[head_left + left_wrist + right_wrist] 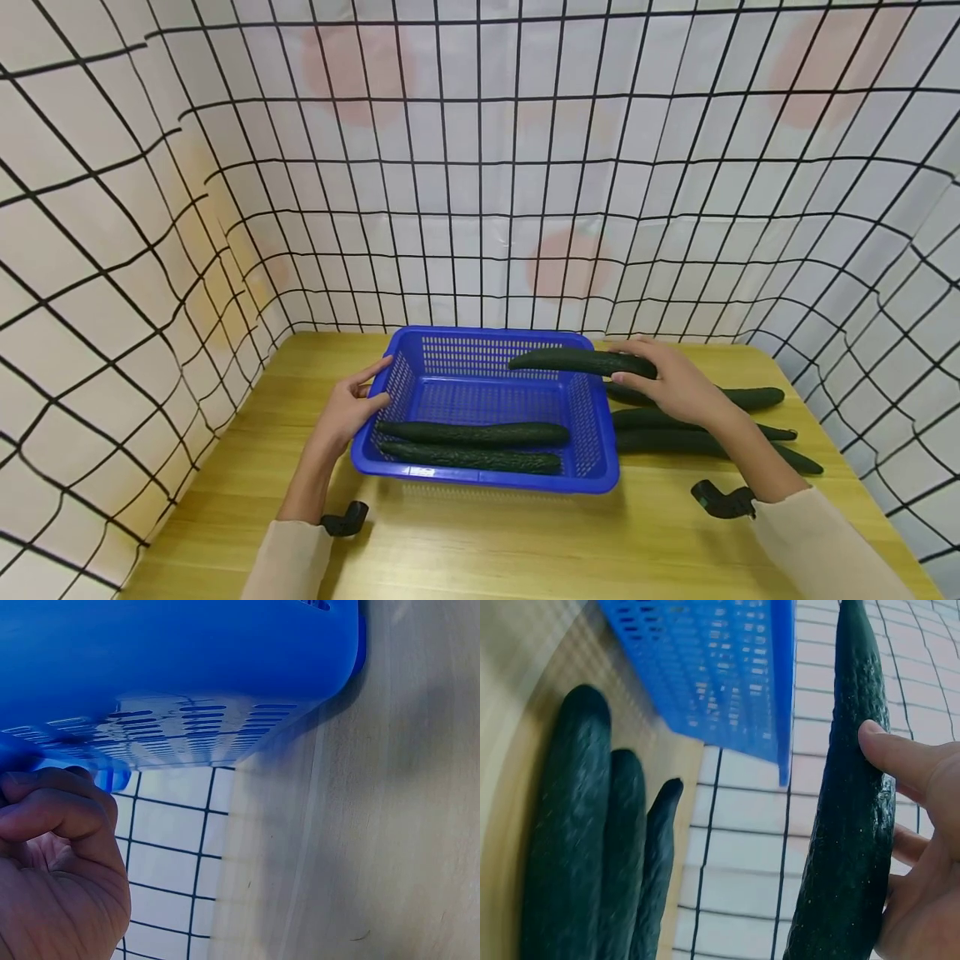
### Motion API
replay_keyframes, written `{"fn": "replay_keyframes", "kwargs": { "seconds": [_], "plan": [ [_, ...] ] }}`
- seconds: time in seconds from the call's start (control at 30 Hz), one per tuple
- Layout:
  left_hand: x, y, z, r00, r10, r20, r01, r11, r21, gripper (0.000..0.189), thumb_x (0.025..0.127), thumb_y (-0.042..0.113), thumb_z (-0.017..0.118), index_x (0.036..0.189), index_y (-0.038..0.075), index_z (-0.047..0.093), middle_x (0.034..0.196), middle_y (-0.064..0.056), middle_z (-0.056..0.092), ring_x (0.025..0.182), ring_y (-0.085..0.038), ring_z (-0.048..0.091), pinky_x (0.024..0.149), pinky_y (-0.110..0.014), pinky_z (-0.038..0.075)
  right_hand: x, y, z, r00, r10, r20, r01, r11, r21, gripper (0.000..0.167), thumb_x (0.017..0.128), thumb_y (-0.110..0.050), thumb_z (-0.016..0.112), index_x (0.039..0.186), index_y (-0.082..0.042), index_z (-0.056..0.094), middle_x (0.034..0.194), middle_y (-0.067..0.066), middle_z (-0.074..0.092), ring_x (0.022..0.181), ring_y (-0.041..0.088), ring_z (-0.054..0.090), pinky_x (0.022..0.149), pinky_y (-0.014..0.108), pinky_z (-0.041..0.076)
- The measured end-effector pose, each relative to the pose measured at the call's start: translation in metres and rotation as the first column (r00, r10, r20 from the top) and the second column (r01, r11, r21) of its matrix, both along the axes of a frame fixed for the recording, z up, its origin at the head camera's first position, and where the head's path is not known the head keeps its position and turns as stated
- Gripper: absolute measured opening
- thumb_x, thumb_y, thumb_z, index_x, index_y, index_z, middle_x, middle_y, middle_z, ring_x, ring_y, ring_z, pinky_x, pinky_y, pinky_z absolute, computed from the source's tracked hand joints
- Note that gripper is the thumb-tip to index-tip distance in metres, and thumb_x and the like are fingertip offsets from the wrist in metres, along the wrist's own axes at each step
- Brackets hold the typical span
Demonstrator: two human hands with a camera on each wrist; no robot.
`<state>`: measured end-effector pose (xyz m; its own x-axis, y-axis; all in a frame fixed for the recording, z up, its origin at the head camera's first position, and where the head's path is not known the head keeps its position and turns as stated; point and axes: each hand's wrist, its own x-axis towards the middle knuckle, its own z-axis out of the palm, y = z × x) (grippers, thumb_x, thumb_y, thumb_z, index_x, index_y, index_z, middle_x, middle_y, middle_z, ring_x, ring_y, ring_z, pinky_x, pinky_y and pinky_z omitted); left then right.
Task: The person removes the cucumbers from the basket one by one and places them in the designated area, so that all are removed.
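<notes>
A dark green cucumber [570,360] is gripped near its right end by my right hand [670,379], its other end reaching over the back right of the blue basket [480,478]. In the right wrist view the thumb and fingers hold that cucumber [853,817] beside the basket wall [720,675]. My left hand [352,406] holds the basket's left rim, its fingers curled at the edge; the left wrist view shows the hand [60,862] against the basket's side. Two cucumbers, one [480,434] behind the other [472,457], lie along the front inside the basket.
Right of the basket, several cucumbers [750,398] lie on the wooden table [480,550]. White walls behind black wire grid [480,187] enclose the back and both sides. A black wrist camera [723,500] sits under the right forearm, another [347,520] by the left.
</notes>
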<state>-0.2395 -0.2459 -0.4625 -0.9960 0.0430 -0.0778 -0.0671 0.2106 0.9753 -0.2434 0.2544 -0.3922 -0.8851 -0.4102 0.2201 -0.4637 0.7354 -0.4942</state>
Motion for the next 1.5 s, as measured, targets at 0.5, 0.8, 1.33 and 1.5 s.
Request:
{"fn": "replay_keyframes", "kwargs": {
  "seconds": [0.5,0.8,1.33,1.5],
  "plan": [
    [0.003,0.003,0.004,1.000,0.021,0.009,-0.020,0.998,-0.055,0.068,0.093,0.010,0.068,0.154,0.031,0.049,0.123,-0.030,0.066,0.087,-0.028,0.073,0.071,-0.038,0.066,0.026,0.043,-0.018,0.998,-0.062,-0.009,0.062,0.998,-0.014,0.048,0.102,-0.033,0.064,0.142,-0.008,0.058,0.144,0.020,0.057,0.135,0.047,0.049,0.103,0.070,0.042],
    [0.002,0.001,0.003,1.000,0.018,0.008,-0.017,0.999,-0.039,0.069,0.092,0.008,0.068,0.154,0.030,0.049,0.121,-0.030,0.067,0.086,-0.026,0.073,0.069,-0.037,0.065,0.040,0.076,-0.028,0.993,-0.109,-0.034,0.108,0.994,-0.033,0.050,0.099,-0.029,0.068,0.143,-0.007,0.058,0.144,0.022,0.056,0.134,0.051,0.046,0.099,0.069,0.042],
    [0.002,0.002,0.004,1.000,0.017,0.012,-0.016,0.998,-0.053,0.069,0.093,0.010,0.069,0.155,0.031,0.048,0.127,-0.030,0.065,0.092,-0.028,0.073,0.073,-0.038,0.066,0.063,0.132,-0.057,0.991,-0.132,0.016,0.132,0.991,0.018,0.047,0.098,-0.029,0.070,0.142,-0.014,0.060,0.141,0.019,0.059,0.126,0.044,0.051,0.089,0.066,0.046],
    [0.002,0.004,0.007,1.000,0.016,0.022,-0.015,0.998,-0.061,0.069,0.093,0.009,0.068,0.156,0.029,0.048,0.127,-0.031,0.065,0.093,-0.029,0.073,0.074,-0.038,0.065,0.067,0.137,-0.070,0.993,-0.118,-0.010,0.118,0.991,0.063,0.044,0.097,-0.029,0.072,0.138,-0.015,0.063,0.136,0.014,0.063,0.124,0.030,0.057,0.091,0.056,0.050]
  ]
}}
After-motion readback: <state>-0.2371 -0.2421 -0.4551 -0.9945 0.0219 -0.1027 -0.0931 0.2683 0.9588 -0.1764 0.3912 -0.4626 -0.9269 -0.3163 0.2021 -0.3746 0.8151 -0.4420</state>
